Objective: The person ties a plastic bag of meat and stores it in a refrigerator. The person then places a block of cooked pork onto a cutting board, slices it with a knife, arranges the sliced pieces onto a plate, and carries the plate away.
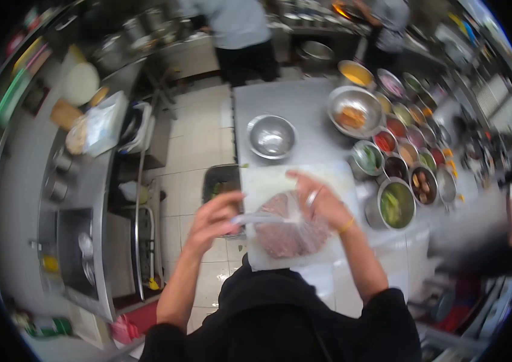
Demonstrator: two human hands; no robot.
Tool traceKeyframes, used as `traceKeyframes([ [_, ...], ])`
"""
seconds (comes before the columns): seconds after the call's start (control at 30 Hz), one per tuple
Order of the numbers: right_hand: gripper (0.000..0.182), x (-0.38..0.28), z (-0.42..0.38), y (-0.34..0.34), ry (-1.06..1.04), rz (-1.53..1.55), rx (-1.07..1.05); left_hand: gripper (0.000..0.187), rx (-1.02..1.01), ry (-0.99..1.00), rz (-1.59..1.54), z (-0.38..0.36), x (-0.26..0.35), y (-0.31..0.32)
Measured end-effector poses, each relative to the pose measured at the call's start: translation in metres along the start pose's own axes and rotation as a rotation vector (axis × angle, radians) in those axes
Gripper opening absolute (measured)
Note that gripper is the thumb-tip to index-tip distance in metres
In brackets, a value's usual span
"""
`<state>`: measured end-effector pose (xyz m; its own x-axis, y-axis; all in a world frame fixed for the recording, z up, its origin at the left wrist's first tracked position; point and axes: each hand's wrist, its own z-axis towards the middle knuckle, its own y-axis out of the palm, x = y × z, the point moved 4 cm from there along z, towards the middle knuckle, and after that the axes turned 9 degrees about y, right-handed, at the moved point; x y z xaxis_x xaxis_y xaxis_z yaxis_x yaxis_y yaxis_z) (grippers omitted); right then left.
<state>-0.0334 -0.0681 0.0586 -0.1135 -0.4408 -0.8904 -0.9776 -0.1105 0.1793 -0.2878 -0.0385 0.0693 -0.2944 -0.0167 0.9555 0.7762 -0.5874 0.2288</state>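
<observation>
On the near end of the steel counter (304, 99): one white cutting board (261, 175), laid flat, apparently as a clean, firm base. On the board: one clear bag of pinkish, mince-like meat (277, 240), broad and slumped, its weight seemingly borne from below rather than by the hands.

Left hand (212, 222): fingers narrowed on a drawn-out strip of the bag's plastic, off the bag's left side, likely for tension. Right hand (328, 211): over the bag's right part, at the bunched plastic, index finger extended, other fingers curled; perhaps for steadying; cannot tell whether gripping or only touching.

Beyond the board: one steel bowl (272, 137), upright, near enough for easy reach. To the right: one large bowl with orange food (335, 104), one pot with green vegetables (376, 211), many small containers, closely grouped, presumably for access without crowding the board.
</observation>
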Motion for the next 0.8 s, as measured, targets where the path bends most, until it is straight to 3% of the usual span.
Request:
traceKeyframes([
  [0.03,0.022,0.016,0.008,0.021,-0.024,-0.239,-0.034,0.076,-0.015,-0.035,-0.029,0.018,-0.001,0.008],
  [0.07,0.018,0.036,0.019,0.038,-0.066,-0.475,-0.067,0.071,-0.041,0.044,0.015,0.04,-0.011,0.014],
  [0.13,0.016,0.034,0.019,0.034,-0.696,-0.633,0.072,0.052,0.025,0.05,0.003,0.07,-0.047,0.023],
  [0.2,0.016,0.026,0.013,0.003,-0.134,-0.148,0.037,0.048,0.126,-0.18,-0.353,0.071,-0.106,0.037],
  [0.23,0.015,0.026,0.015,-0.013,-0.096,0.007,0.059,0.046,0.117,-0.285,-0.445,0.063,-0.131,0.045],
  [0.27,0.015,0.029,0.016,-0.029,-0.055,0.17,0.091,0.038,-0.051,-0.27,-0.216,0.051,-0.154,0.049],
  [0.3,0.015,0.037,0.022,-0.042,-0.058,0.161,0.084,0.031,-0.22,-0.262,0.017,0.041,-0.172,0.055],
  [0.33,0.015,0.046,0.027,-0.054,-0.125,0.104,0.143,0.031,-0.217,-0.259,0.015,0.034,-0.176,0.061],
  [0.4,0.018,0.045,0.026,-0.059,-0.185,0.05,0.203,0.024,-0.131,-0.042,0.271,0.027,-0.174,0.062],
  [0.43,0.025,0.026,0.013,-0.053,-0.084,-0.279,0.519,0.024,-0.127,-0.045,0.267,0.027,-0.176,0.065],
  [0.47,0.033,0.007,0.0,-0.047,0.019,-0.616,0.823,0.021,0.002,-0.105,0.215,0.029,-0.182,0.064],
  [0.53,0.034,-0.009,-0.005,-0.026,0.06,-0.529,0.692,0.017,0.141,-0.162,0.163,0.034,-0.188,0.066],
  [0.6,0.036,-0.003,0.003,-0.016,0.101,-0.435,0.569,0.017,-0.123,0.007,0.5,0.041,-0.185,0.085],
  [0.67,0.041,0.021,0.03,-0.006,-0.03,-0.277,0.246,0.016,-0.086,0.054,0.506,0.042,-0.195,0.087],
  [0.7,0.052,0.029,0.039,-0.013,-0.027,-0.103,0.124,0.014,-0.049,0.102,0.513,0.043,-0.197,0.085],
  [0.73,0.052,0.03,0.039,-0.018,-0.03,-0.107,0.116,0.014,-0.041,0.104,0.517,0.044,-0.184,0.08],
  [0.8,0.049,0.033,0.036,-0.029,-0.063,-0.06,0.171,0.029,-0.275,-0.132,0.403,0.041,-0.168,0.078],
])
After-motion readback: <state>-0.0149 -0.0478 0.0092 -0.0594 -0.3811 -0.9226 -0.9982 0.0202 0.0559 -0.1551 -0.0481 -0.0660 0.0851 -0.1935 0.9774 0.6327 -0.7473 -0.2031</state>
